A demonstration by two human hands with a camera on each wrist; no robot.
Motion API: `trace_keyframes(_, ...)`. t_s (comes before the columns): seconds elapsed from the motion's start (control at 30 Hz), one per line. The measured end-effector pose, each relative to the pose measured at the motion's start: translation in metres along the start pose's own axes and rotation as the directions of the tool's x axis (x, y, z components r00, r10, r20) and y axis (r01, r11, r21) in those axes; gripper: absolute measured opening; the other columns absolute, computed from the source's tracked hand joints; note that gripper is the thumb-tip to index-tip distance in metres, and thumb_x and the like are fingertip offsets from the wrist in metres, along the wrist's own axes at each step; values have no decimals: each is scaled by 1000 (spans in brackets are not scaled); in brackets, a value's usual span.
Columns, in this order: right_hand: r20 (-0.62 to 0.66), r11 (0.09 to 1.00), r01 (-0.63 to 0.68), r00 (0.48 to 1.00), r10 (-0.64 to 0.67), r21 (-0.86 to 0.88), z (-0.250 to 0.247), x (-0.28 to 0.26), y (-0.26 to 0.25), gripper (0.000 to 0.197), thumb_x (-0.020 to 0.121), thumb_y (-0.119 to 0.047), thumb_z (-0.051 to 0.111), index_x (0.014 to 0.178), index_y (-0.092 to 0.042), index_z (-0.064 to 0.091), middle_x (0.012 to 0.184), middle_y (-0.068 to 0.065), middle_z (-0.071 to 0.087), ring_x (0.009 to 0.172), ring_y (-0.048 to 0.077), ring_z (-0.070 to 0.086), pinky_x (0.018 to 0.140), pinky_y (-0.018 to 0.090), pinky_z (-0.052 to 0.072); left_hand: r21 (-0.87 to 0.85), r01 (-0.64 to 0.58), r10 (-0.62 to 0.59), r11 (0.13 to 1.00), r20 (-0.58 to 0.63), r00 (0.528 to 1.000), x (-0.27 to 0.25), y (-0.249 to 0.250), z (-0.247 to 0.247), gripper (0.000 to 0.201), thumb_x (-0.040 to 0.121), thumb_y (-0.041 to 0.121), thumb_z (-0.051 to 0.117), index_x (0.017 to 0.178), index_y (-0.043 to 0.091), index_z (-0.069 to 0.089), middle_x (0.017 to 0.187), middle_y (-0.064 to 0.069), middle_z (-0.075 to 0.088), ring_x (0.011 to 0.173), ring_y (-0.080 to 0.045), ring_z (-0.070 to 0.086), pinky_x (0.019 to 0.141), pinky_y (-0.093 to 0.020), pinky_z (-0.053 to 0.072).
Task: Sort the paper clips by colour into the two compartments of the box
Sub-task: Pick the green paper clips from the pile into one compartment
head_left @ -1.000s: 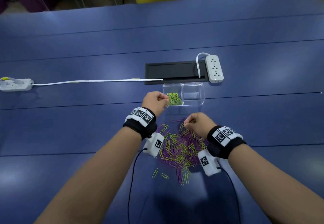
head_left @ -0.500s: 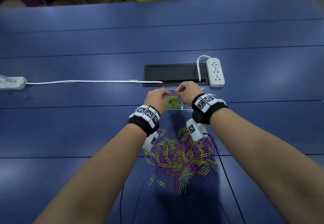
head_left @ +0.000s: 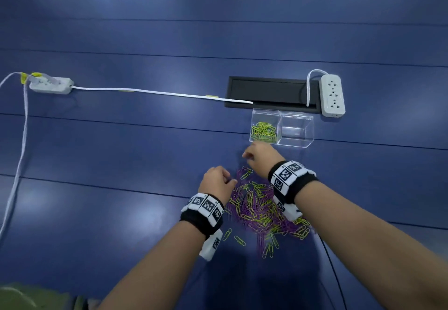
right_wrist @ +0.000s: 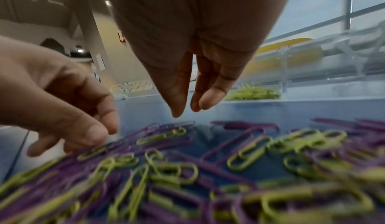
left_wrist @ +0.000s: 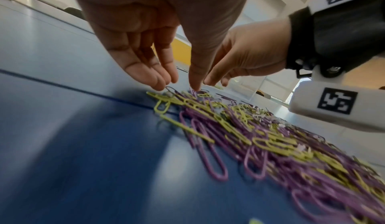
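A blue table point(head_left: 121, 224) seen from above, with two bare hands reaching over one loose pile of paper clips point(head_left: 264, 210) in two colours, purple and yellow-green, far too many and too tangled to count. A few yellow-green clips lie apart at the pile's near edge.

The left hand point(head_left: 217, 184) sits at the pile's left far edge. In the left wrist view its fingers point(left_wrist: 145, 77) point down, loosely straight and close together, tips at or just above the topmost clips; whether they pinch a clip cannot be told.

The right hand point(head_left: 260, 158) hovers between the pile and the box, thumb and fingers point(right_wrist: 210, 100) narrowed toward each other with a small gap, holding nothing visible.

One clear plastic box point(head_left: 297, 143) with two compartments stands just beyond the right hand. Its left compartment holds a heap of yellow-green clips point(head_left: 263, 131); the right one shows no clips.

Behind the box lies one black cable hatch point(head_left: 266, 89). Two white power strips rest on the table: one point(head_left: 332, 95) just right of the hatch, one point(head_left: 51, 85) far left, its white cable point(head_left: 157, 92) running to the hatch.
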State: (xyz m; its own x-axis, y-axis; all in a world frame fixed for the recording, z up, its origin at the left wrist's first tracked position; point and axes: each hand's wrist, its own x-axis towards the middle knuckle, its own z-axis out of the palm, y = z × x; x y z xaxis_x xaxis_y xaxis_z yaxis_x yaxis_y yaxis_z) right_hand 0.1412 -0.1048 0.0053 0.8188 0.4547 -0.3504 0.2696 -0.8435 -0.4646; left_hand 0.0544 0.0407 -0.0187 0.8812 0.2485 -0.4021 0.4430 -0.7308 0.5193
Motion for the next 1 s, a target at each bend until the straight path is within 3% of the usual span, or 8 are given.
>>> trace_keyframes(0.13,30,997,-82,996,82,5,19,-3,5,12,87,-12,60,98,-10,66,109,8,53,109,24,50,95,34,44,72,-26,26,997,3,1000,-12,-8,6,24,84,35,67,97,16,59,100,1,52,90,-17,55,77,-27,44)
trace_keyframes(0.27,39,986,-163,986,161,40,18,-9,8,7,90,-18,58,89,-12,61,110,10,55,109,26,50,97,35,40,74,-71,69,995,31,997,-10,-8,8,11,87,26,62,90,15,61,102,-3,53,93,-21,57,83,-32,48)
trace_keyframes(0.37,-18,960,-254,966,258,118,15,-15,14,13,93,-16,52,82,-12,56,105,13,61,101,29,57,88,35,45,12,-34,33,999,30,999,-7,-8,6,7,85,19,57,85,15,63,98,-4,58,90,-21,59,81,-29,46)
trace_keyframes(0.47,-128,940,-302,938,322,156,16,-19,22,12,91,-19,55,96,-8,54,107,13,58,104,31,53,90,38,45,-85,26,-26,996,0,1000,-2,-7,1,6,82,17,59,78,18,63,91,-2,64,83,-18,60,75,-26,45)
trace_keyframes(0.67,-113,983,-182,976,185,38,33,-22,5,32,88,-29,61,110,-7,57,116,11,50,119,27,42,102,37,39,-314,30,-43,949,-36,998,3,-6,-10,13,83,16,64,73,21,56,72,8,59,71,-12,56,68,-24,44)
trace_keyframes(0.77,-91,988,-152,985,148,-34,41,-23,-1,43,87,-31,62,118,-3,53,122,13,48,123,28,39,104,38,38,-441,17,-17,898,3,1000,7,-9,-12,12,85,12,62,87,21,56,81,1,62,73,-15,57,73,-28,49)
trace_keyframes(0.87,-81,991,-119,990,114,-62,41,-23,-4,32,90,-22,57,115,-2,55,122,14,49,121,30,40,101,40,40,-464,20,-8,886,27,1000,6,-14,-15,20,89,7,51,103,20,55,85,-3,65,69,-14,56,68,-27,48)
trace_keyframes(1.0,-50,992,-61,997,56,-113,40,-23,-2,26,92,-15,48,113,-2,56,121,14,51,116,30,43,101,36,37,-408,59,-33,911,70,997,-4,-22,-18,27,87,4,38,85,17,62,66,2,55,59,-18,49,57,-26,42)
